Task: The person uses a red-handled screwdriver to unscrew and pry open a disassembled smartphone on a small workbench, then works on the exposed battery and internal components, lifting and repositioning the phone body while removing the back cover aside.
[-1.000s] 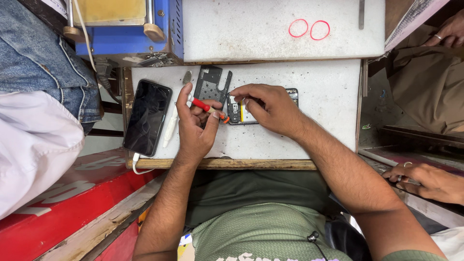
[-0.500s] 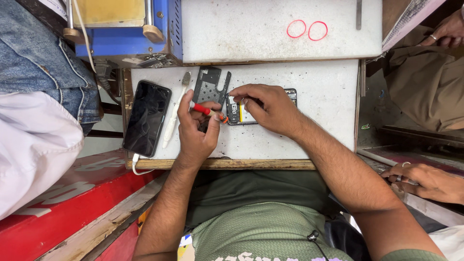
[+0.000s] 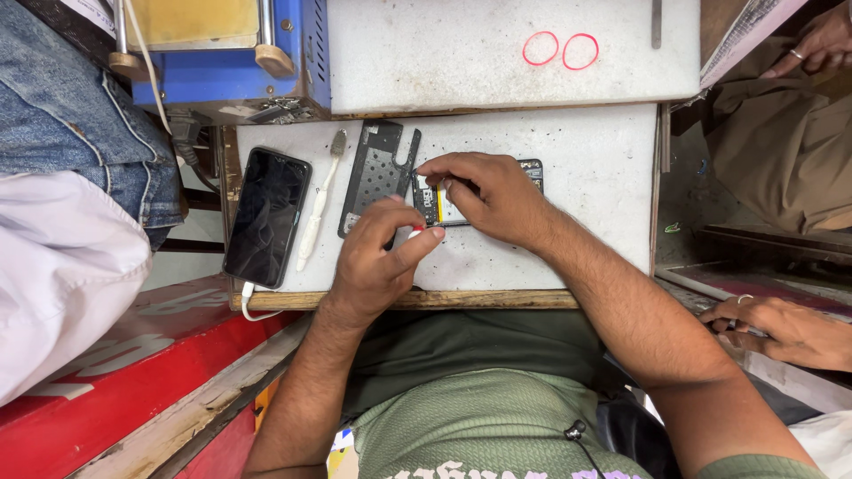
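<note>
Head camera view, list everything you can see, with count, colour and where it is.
opened phone: one, dark, under both hands
metal frame plate: one, grey, left of the opened phone
toothbrush: one, white, beside the plate
black phone: one, left end of the white work board, screen up
rubber bands: two, red, upper slab
blue machine: one, top left
other people's hands: two, at right
left hand: fingers pinch a red-tipped tool
right hand: on the opened phone

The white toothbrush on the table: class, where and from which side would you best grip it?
Take the toothbrush at mid-handle, from above. It lies flat, bristle head away from the person, in the gap between the black phone and the dark frame, so side access is tight.
</note>
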